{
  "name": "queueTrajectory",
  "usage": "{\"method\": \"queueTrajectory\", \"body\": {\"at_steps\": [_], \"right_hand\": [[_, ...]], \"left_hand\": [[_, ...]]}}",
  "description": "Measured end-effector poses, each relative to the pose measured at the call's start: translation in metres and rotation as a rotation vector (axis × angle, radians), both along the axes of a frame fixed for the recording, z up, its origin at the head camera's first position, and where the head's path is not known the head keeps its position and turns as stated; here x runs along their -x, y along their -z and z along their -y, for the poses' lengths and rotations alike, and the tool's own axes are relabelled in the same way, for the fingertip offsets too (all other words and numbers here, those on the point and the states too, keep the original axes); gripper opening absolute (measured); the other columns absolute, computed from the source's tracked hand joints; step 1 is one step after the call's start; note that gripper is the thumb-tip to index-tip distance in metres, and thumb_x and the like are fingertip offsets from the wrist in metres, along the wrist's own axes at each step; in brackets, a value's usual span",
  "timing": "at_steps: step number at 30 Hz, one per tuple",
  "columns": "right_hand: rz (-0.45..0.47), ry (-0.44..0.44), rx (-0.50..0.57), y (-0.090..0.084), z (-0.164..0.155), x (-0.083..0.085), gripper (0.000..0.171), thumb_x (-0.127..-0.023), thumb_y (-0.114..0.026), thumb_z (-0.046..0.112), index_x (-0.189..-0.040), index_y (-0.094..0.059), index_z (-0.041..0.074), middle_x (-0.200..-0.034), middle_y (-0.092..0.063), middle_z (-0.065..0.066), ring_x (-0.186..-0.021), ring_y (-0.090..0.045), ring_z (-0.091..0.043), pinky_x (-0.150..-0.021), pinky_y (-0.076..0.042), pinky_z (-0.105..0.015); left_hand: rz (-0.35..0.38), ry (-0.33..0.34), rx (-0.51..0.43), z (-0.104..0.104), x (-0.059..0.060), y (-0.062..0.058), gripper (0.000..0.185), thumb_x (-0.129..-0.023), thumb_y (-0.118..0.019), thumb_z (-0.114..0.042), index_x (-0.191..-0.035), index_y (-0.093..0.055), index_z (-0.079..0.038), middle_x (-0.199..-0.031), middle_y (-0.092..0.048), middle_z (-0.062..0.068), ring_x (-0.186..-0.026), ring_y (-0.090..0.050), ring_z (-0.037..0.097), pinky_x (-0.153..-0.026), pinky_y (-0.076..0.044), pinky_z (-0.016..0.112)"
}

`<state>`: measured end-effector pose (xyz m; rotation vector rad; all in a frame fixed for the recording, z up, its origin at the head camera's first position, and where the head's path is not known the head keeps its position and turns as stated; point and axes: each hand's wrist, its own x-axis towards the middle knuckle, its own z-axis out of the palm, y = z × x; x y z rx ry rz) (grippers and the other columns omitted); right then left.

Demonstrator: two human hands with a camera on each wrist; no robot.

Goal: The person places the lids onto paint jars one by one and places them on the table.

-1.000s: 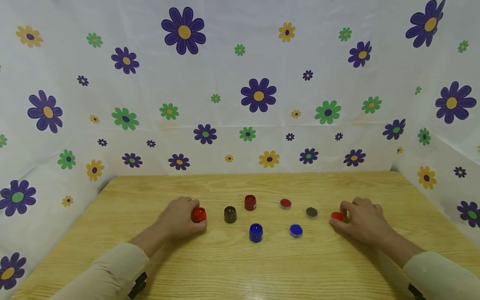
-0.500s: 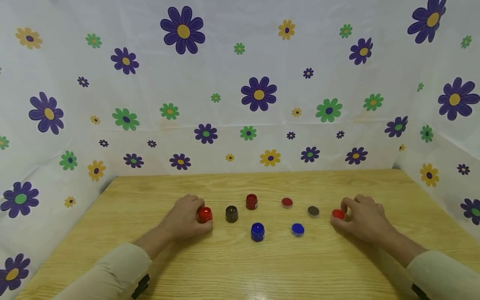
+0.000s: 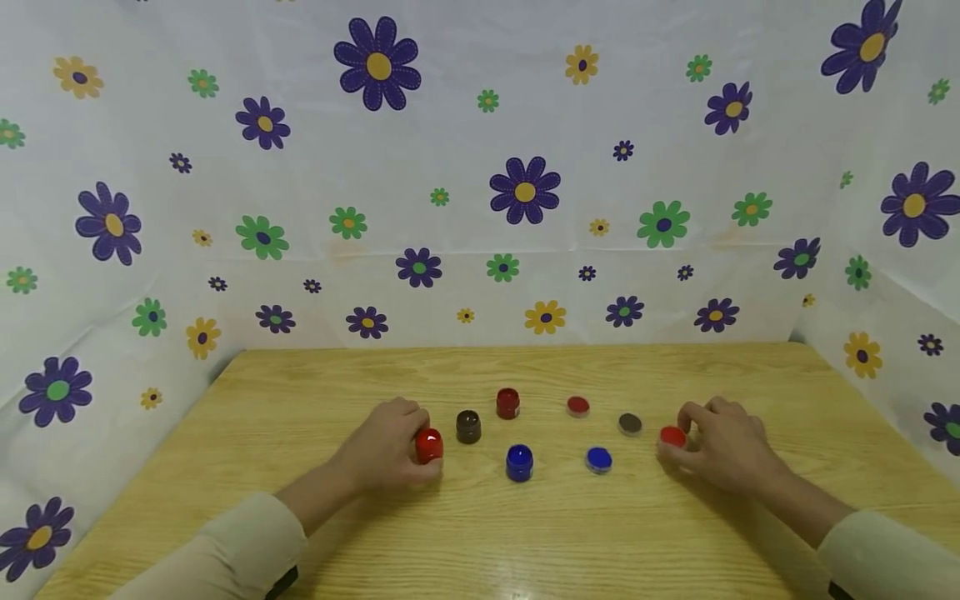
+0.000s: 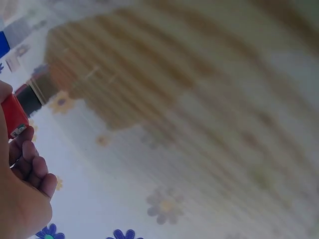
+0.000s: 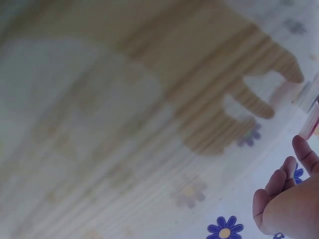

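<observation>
- Gripping the bright red paint pot (image 3: 429, 445), your left hand (image 3: 386, 446) has its fingers curled round it; the pot stands on the wooden table (image 3: 480, 533), just left of the brown pot (image 3: 468, 426).
- Your right hand (image 3: 720, 446) pinches the bright red lid (image 3: 672, 436) between thumb and fingers, low at the table near the brown lid (image 3: 630, 423).
- Your hands are well apart, one at each end of the row.
- Between them stand the dark red pot (image 3: 507, 403) and the blue pot (image 3: 519, 462), with the dark red lid (image 3: 577, 406) and the blue lid (image 3: 598, 459) to their right.
- Your wrist views are blurred; the left one shows the red pot at your fingers (image 4: 30, 164).
</observation>
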<state>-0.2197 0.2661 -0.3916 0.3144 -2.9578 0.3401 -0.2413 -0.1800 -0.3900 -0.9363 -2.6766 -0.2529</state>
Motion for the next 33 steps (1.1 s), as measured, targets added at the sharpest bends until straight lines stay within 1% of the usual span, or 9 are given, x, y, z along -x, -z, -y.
{"method": "queueTrajectory", "body": {"at_steps": [2,8,13,19,25,30,33], "right_hand": [[0.007,-0.007,0.007,0.0,0.003,-0.002,0.041,-0.08,-0.074,0.054,-0.091,-0.061,0.017,-0.089,-0.056,-0.007,-0.08,-0.05,-0.026,-0.066,-0.037,-0.044],[0.0,-0.015,0.021,-0.003,0.012,-0.007,0.04,-0.079,-0.074,0.055,-0.09,-0.061,0.019,-0.092,-0.058,-0.007,-0.083,-0.05,-0.025,-0.068,-0.038,-0.044],[-0.013,-0.034,0.03,-0.005,0.023,-0.012,0.039,-0.077,-0.076,0.055,-0.088,-0.061,0.021,-0.087,-0.055,-0.004,-0.08,-0.049,-0.022,-0.066,-0.036,-0.042],[-0.021,-0.072,0.044,-0.009,0.037,-0.02,0.037,-0.076,-0.078,0.054,-0.087,-0.061,0.024,-0.083,-0.052,0.002,-0.08,-0.046,-0.018,-0.068,-0.034,-0.039],[-0.014,-0.111,0.063,-0.016,0.051,-0.029,0.034,-0.076,-0.079,0.052,-0.088,-0.062,0.025,-0.085,-0.053,0.002,-0.082,-0.046,-0.018,-0.07,-0.035,-0.039],[0.004,-0.147,0.085,-0.021,0.063,-0.037,0.032,-0.076,-0.08,0.049,-0.087,-0.061,0.027,-0.084,-0.051,0.004,-0.084,-0.045,-0.017,-0.071,-0.034,-0.039],[0.01,-0.176,0.091,-0.023,0.07,-0.043,0.03,-0.076,-0.081,0.047,-0.088,-0.061,0.028,-0.085,-0.051,0.005,-0.086,-0.045,-0.015,-0.073,-0.035,-0.039]], "left_hand": [[-0.026,0.02,0.019,-0.002,-0.002,-0.001,0.028,-0.072,-0.073,-0.038,-0.077,-0.058,-0.015,-0.072,-0.046,-0.01,-0.07,-0.041,0.008,-0.067,-0.04,0.028],[-0.107,0.076,0.046,-0.009,-0.006,-0.005,0.03,-0.071,-0.073,-0.04,-0.078,-0.061,-0.014,-0.073,-0.051,-0.008,-0.07,-0.043,0.008,-0.068,-0.044,0.028],[-0.148,0.101,0.055,-0.012,-0.01,-0.006,0.031,-0.071,-0.074,-0.041,-0.078,-0.061,-0.014,-0.074,-0.053,-0.007,-0.072,-0.044,0.009,-0.069,-0.045,0.028],[-0.141,0.123,0.062,-0.018,-0.018,-0.012,0.035,-0.072,-0.075,-0.044,-0.081,-0.062,-0.013,-0.077,-0.053,-0.007,-0.073,-0.044,0.009,-0.069,-0.044,0.028],[-0.122,0.141,0.087,-0.025,-0.025,-0.018,0.036,-0.073,-0.074,-0.046,-0.084,-0.064,-0.013,-0.078,-0.054,-0.008,-0.073,-0.042,0.009,-0.069,-0.041,0.025],[-0.132,0.174,0.09,-0.032,-0.033,-0.021,0.037,-0.075,-0.073,-0.047,-0.086,-0.066,-0.013,-0.08,-0.058,-0.007,-0.075,-0.044,0.008,-0.069,-0.041,0.025],[-0.137,0.191,0.091,-0.036,-0.036,-0.021,0.036,-0.075,-0.073,-0.046,-0.085,-0.064,-0.013,-0.081,-0.058,-0.007,-0.075,-0.045,0.009,-0.07,-0.041,0.025]]}}
